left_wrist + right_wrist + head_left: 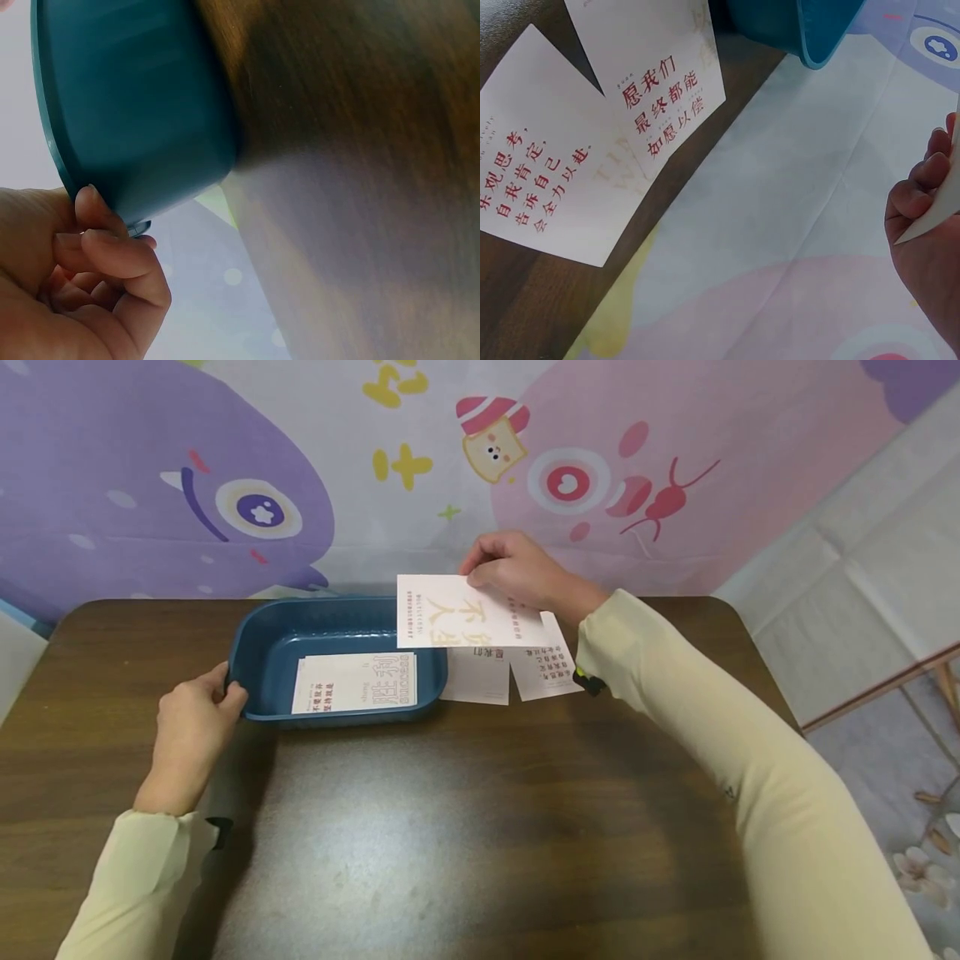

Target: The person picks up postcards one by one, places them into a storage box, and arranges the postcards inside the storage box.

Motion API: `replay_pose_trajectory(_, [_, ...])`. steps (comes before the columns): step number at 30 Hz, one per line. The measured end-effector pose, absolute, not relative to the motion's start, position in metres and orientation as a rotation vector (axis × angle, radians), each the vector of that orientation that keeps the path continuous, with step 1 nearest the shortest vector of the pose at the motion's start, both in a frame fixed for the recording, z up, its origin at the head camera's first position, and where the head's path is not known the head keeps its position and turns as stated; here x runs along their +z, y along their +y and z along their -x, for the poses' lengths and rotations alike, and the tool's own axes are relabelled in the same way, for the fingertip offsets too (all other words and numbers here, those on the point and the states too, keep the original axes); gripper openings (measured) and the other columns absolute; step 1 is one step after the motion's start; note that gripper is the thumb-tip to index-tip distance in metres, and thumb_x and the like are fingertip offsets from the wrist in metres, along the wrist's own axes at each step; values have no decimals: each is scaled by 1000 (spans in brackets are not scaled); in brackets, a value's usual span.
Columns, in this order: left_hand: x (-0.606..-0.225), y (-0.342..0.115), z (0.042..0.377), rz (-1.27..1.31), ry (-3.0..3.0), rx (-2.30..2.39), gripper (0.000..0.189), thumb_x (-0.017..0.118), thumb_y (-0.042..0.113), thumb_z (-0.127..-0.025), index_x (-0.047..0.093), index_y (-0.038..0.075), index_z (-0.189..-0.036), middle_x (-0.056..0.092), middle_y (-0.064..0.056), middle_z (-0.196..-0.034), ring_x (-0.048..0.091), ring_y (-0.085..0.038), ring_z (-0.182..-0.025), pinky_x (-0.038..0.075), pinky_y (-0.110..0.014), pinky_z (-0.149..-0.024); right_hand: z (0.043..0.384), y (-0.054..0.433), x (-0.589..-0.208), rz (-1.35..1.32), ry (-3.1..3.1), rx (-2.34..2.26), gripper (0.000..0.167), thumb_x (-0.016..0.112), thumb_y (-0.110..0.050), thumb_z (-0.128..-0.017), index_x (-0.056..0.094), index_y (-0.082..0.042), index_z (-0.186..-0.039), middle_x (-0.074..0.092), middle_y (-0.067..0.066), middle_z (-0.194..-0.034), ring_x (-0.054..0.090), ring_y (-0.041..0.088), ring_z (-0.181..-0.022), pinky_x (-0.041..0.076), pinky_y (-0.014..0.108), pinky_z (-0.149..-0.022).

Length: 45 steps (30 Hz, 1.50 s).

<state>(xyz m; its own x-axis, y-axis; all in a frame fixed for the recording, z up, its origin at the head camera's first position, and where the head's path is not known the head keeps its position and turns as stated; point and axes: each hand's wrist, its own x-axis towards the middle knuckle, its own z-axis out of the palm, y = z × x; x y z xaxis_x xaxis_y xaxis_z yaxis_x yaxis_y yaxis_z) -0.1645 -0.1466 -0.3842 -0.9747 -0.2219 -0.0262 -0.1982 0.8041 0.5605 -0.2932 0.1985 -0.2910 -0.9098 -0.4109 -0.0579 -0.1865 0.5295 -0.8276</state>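
Note:
A dark teal plastic bin (258, 643) stands near the back of the table. My left hand (197, 718) grips its left end by the rim; in the left wrist view the fingers (124, 262) curl at the bin's edge. Inside the bin lies a white printed card (352, 683). My right hand (517, 568) pinches another white card (450, 610) with gold and red characters by its upper edge, above the bin's right end. Beneath and beside it, two more cards (476, 681) (547, 150) lie on the table, printed with red characters.
The brown wooden table (420, 827) runs up to a cartoon-printed cloth (360, 510) at the back. A white panel with a wooden edge (870, 568) stands at the right. Both forearms wear pale yellow sleeves (750, 777).

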Motion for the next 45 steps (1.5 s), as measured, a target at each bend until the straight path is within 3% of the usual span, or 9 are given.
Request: replay_pose_trajectory(45, [-385,-147,165,-355,-2937,-919,47,41,18,-95,44,-7,-134,53,-15,-70,47,-23,-58,31,-28,-43,295,156,-297,543,2478,-1361,14,55,-4,-84,66,-2,-92,61,3,-85,54,13,-75,43,21,-69])
